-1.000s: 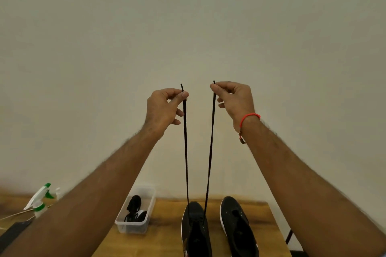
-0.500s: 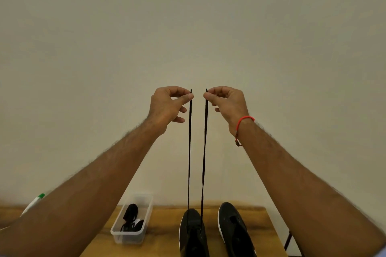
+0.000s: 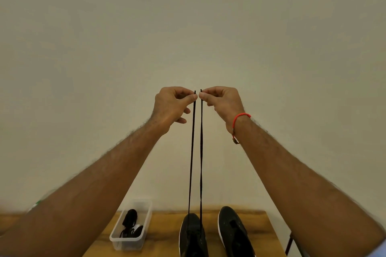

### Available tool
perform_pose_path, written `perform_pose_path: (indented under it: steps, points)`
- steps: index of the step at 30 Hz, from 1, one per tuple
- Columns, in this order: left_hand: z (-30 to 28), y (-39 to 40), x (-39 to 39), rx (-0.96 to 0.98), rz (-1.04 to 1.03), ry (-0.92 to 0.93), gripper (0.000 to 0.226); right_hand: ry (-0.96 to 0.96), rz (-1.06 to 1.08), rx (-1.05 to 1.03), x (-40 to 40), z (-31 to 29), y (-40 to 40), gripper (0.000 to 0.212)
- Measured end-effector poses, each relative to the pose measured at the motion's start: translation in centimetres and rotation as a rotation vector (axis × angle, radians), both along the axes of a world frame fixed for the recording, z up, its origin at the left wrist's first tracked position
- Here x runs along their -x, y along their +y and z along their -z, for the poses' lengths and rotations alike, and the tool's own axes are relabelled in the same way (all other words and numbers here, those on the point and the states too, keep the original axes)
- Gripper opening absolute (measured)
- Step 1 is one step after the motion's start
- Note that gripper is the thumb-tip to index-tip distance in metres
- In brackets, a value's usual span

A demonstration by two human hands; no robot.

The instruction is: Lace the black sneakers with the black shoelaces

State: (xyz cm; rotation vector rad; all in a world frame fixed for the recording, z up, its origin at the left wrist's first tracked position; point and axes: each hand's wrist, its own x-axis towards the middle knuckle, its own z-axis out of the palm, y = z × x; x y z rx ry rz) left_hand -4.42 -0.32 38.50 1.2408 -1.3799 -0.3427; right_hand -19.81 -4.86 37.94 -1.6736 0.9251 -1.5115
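Two black sneakers stand side by side on the wooden table: the left sneaker point(image 3: 193, 236) and the right sneaker point(image 3: 235, 232). A black shoelace point(image 3: 192, 152) rises taut from the left sneaker in two near-parallel strands. High in front of the wall, my left hand point(image 3: 171, 106) pinches the tip of the left strand between thumb and forefinger. My right hand point(image 3: 222, 102) pinches the tip of the right strand the same way. The two hands almost touch at the fingertips.
A clear plastic box point(image 3: 131, 229) holding another bundled black lace sits on the wooden table point(image 3: 165, 236) left of the sneakers. A green-and-white object point(image 3: 34, 206) peeks out behind my left forearm. The table's right edge ends past the right sneaker.
My hands have come together, bringing the two lace ends from a hand's width apart to nearly touching. The strands now run almost parallel.
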Motion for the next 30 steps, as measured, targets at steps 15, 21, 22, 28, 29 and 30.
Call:
perform_pose_path:
  steps: [15, 21, 22, 28, 29, 30]
  points:
    - [-0.4, 0.0, -0.1, -0.002, -0.023, -0.065, 0.024, 0.030, -0.002, 0.011, -0.3, -0.1, 0.3, 0.017]
    - [-0.2, 0.0, -0.4, 0.003, -0.047, -0.089, 0.024, 0.033, -0.015, 0.003, -0.3, 0.2, 0.1, 0.015]
    - [-0.1, 0.0, -0.5, 0.006, -0.053, -0.096, 0.023, 0.024, -0.023, -0.007, -0.4, 0.3, -0.1, 0.014]
    - [2.8, -0.6, -1.6, -0.009, -0.089, -0.200, 0.015, -0.033, -0.094, -0.073, -0.8, 2.8, -0.2, 0.012]
    - [3.3, -0.6, -1.8, -0.020, -0.078, -0.180, 0.014, -0.030, -0.097, -0.083, -0.8, 3.5, -0.2, 0.012]
    - [4.1, -0.7, -2.1, -0.031, -0.071, -0.163, 0.014, -0.012, -0.099, -0.091, -0.8, 4.3, -0.1, 0.012]
